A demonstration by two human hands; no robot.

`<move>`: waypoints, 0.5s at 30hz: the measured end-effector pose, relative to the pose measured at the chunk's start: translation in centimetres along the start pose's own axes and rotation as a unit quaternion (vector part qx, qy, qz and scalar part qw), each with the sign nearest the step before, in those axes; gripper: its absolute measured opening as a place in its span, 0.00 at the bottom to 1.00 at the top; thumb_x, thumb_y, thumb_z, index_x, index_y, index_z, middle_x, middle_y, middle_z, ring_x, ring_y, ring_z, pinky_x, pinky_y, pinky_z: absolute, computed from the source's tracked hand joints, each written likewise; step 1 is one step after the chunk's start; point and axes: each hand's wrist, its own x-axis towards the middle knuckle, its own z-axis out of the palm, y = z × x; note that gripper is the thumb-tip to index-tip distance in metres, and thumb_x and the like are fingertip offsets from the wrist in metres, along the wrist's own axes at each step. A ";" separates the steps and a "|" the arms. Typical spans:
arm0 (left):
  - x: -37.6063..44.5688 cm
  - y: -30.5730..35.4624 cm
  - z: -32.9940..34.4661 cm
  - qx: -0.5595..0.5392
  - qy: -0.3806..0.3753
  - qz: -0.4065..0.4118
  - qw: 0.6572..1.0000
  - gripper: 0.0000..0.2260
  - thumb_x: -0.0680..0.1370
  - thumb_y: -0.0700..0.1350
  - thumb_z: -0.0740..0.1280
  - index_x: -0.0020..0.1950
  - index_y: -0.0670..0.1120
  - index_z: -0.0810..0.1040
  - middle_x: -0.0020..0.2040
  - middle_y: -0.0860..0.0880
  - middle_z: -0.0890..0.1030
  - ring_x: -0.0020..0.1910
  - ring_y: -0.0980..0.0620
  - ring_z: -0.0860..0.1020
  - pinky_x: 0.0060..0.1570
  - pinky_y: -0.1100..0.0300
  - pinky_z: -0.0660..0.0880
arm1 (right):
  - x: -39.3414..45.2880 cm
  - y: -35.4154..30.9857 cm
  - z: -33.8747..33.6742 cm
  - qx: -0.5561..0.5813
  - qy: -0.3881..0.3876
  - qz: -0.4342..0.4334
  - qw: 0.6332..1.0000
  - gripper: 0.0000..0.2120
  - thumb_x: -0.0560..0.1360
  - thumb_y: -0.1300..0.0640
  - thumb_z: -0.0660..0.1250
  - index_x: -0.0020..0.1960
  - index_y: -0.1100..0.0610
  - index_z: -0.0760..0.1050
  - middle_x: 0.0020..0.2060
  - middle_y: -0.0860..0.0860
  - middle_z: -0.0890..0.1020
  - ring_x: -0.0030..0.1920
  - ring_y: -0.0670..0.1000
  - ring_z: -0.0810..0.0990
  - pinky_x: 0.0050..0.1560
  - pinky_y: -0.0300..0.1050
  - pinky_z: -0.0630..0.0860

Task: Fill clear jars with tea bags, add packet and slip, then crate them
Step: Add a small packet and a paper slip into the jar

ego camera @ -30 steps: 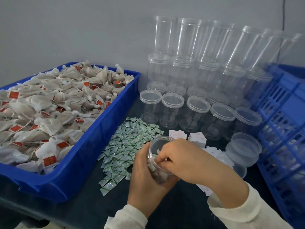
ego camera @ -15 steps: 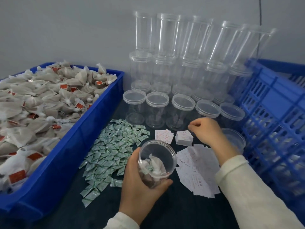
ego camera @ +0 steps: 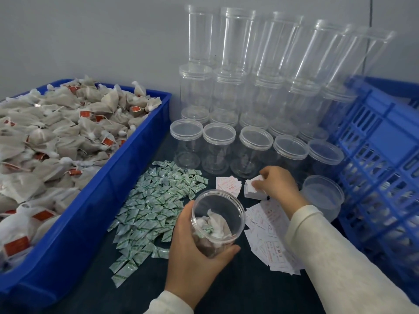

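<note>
My left hand (ego camera: 195,250) grips an open clear jar (ego camera: 217,220), tilted toward me, with tea bags and a small green packet inside. My right hand (ego camera: 277,184) reaches past it and pinches a white paper slip at the top of a small stack of slips (ego camera: 252,189). A second stack of slips (ego camera: 227,185) lies just left of that, and more slips (ego camera: 269,241) are scattered to the right of the jar. A pile of green-and-white packets (ego camera: 156,207) lies left of the jar.
A blue bin (ego camera: 95,200) heaped with tea bags (ego camera: 56,132) fills the left side. Several lidded empty jars (ego camera: 218,148) stand in rows at the back, with taller ones stacked behind. A blue slatted crate (ego camera: 381,168) is at the right, a loose lid (ego camera: 322,196) beside it.
My right hand left the jar's mouth and moved right and back to the slip stack, where it now pinches a slip. The left hand kept hold of the jar.
</note>
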 end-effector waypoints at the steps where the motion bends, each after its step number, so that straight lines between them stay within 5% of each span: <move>1: 0.0 -0.1 0.0 0.000 0.000 -0.002 1.000 0.45 0.56 0.42 0.84 0.67 0.57 0.67 0.60 0.70 0.72 0.61 0.68 0.71 0.53 0.80 0.66 | -0.1 0.0 0.1 -0.008 0.012 -0.006 1.000 0.21 0.73 0.49 0.71 0.64 0.54 0.76 0.58 0.52 0.80 0.56 0.55 0.79 0.47 0.45 0.72; 5: 0.0 -0.2 0.0 0.003 0.001 -0.004 1.000 0.45 0.55 0.44 0.84 0.68 0.56 0.67 0.60 0.69 0.72 0.62 0.67 0.71 0.54 0.79 0.65 | -0.5 0.0 0.8 -0.058 0.036 -0.016 0.998 0.09 0.75 0.48 0.69 0.43 0.52 0.74 0.46 0.53 0.81 0.46 0.56 0.78 0.39 0.44 0.70; 10: -0.1 -0.3 0.1 0.012 0.011 0.000 1.000 0.46 0.55 0.42 0.84 0.67 0.56 0.66 0.62 0.64 0.73 0.61 0.68 0.71 0.53 0.80 0.66 | -0.7 0.2 1.4 -0.052 0.054 -0.014 0.997 0.16 0.76 0.49 0.67 0.61 0.54 0.78 0.58 0.54 0.80 0.56 0.57 0.78 0.46 0.47 0.72; 15: -0.1 -0.3 0.1 0.012 0.008 -0.007 1.000 0.46 0.56 0.44 0.84 0.69 0.54 0.66 0.63 0.63 0.72 0.62 0.67 0.71 0.54 0.79 0.66 | -0.7 0.6 1.7 0.012 0.082 -0.033 0.996 0.13 0.75 0.51 0.69 0.59 0.52 0.78 0.56 0.52 0.79 0.53 0.55 0.77 0.45 0.45 0.71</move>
